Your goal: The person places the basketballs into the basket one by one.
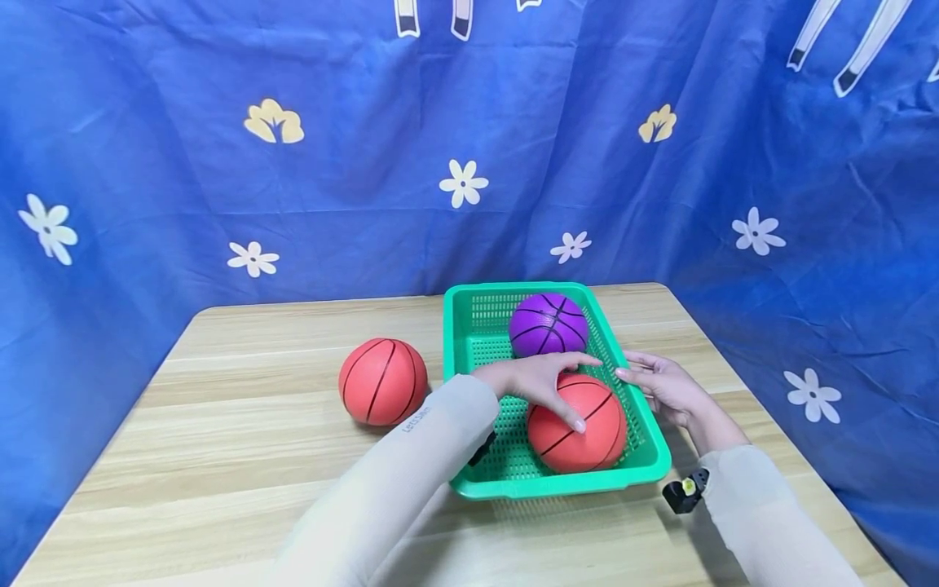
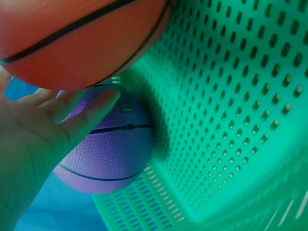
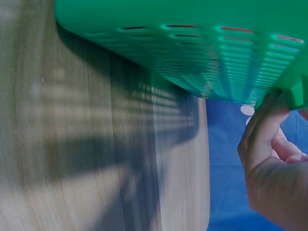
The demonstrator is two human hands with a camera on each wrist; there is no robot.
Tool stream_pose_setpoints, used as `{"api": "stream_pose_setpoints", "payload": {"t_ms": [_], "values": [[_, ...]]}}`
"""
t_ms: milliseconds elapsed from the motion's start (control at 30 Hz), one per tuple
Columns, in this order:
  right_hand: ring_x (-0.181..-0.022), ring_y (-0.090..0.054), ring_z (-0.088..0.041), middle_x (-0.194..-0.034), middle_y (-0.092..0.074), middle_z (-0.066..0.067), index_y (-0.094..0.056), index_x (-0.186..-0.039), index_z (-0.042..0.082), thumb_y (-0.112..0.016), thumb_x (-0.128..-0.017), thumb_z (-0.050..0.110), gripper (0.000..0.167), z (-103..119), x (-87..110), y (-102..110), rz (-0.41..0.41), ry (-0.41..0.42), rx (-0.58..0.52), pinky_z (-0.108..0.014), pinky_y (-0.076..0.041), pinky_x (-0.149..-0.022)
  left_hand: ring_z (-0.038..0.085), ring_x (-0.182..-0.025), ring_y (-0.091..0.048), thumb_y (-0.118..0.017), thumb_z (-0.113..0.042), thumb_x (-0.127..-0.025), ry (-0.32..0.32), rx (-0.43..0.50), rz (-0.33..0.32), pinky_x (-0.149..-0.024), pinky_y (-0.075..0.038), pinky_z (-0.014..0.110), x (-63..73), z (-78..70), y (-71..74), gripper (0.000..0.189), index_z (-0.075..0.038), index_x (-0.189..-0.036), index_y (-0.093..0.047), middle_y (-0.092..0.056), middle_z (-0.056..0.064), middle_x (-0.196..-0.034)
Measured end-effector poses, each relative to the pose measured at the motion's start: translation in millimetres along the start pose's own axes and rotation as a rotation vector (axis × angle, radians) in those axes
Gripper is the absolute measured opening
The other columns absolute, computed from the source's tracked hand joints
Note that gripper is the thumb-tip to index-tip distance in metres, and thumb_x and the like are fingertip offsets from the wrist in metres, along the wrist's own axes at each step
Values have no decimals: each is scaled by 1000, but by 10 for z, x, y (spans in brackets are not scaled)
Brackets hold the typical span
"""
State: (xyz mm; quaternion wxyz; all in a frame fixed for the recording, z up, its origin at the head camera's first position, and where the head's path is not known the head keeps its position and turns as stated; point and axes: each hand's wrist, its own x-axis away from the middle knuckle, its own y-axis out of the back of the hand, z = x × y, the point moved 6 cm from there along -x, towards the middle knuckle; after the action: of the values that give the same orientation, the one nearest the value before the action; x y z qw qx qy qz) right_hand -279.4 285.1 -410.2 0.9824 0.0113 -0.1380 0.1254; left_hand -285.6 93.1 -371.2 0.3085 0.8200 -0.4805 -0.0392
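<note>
A green plastic basket (image 1: 557, 487) holds an orange-red basketball (image 1: 594, 444) near its front and a purple basketball (image 1: 546, 326) at its back. My left hand (image 1: 539, 381) spreads over the orange-red ball, thumb on top and fingers around the far side. In the left wrist view those fingers reach between it and the purple ball (image 2: 110, 154). My right hand (image 1: 671, 395) grips the basket's right rim, thumb on top. Its fingertips are tucked under the rim in the right wrist view. A second orange-red basketball (image 1: 383, 381) rests on the table, left of the basket.
The wood-grain table (image 1: 242, 456) carries everything. A blue curtain (image 1: 352, 179) with white flowers hangs behind it and along both sides. A small black wrist device (image 1: 685, 491) sits at the right sleeve, close to the basket's front right corner.
</note>
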Motion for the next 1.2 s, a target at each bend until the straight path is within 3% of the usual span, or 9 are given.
{"api": "stream_pose_setpoints", "payload": {"t_ms": [133, 433, 700, 933, 1200], "values": [[-93, -66, -16, -120, -59, -6, -16, -149, -3, -57, -97, 14, 68, -1, -8, -2, 6, 2, -2, -40, -54, -80, 21, -132, -35, -84, -37, -71, -14, -40, -33, -89, -48, 32, 24, -62, 71, 94, -29, -148, -31, -35, 5, -147], [-94, -67, -17, -132, -52, -19, -16, -149, -4, -57, -97, 14, 69, -5, -10, -12, 6, 1, -4, -40, -54, -79, 20, -137, -31, -82, -42, -72, -51, -108, -100, -99, -42, 42, 100, -213, 238, 93, -29, -148, -31, -34, -1, -149], [-93, -67, -19, -130, -53, -19, -19, -149, -4, -58, -96, 15, 68, -9, -14, -14, -7, 0, 0, -41, -54, -79, 21, -135, -33, -84, -35, -72, -141, -66, -188, -99, -42, 41, 273, -329, 486, 90, -25, -147, -35, -39, -2, -145], [-87, -68, -17, -121, -58, -11, -20, -148, -3, -59, -95, 14, 68, -34, -32, -25, -19, -3, -3, -41, -55, -77, 26, -129, -40, -85, -29, -71, -215, 15, -269, -89, -50, 38, 505, -264, 722, 84, -21, -142, -42, -47, 5, -137], [-92, -67, -18, -128, -54, -16, -19, -149, -2, -60, -95, 16, 70, -42, -37, -20, -31, -14, 11, -41, -54, -78, 19, -126, -43, -84, -30, -72, -189, -69, -392, -91, -47, 38, 905, -70, 1040, 82, -18, -142, -43, -48, -2, -137]]}}
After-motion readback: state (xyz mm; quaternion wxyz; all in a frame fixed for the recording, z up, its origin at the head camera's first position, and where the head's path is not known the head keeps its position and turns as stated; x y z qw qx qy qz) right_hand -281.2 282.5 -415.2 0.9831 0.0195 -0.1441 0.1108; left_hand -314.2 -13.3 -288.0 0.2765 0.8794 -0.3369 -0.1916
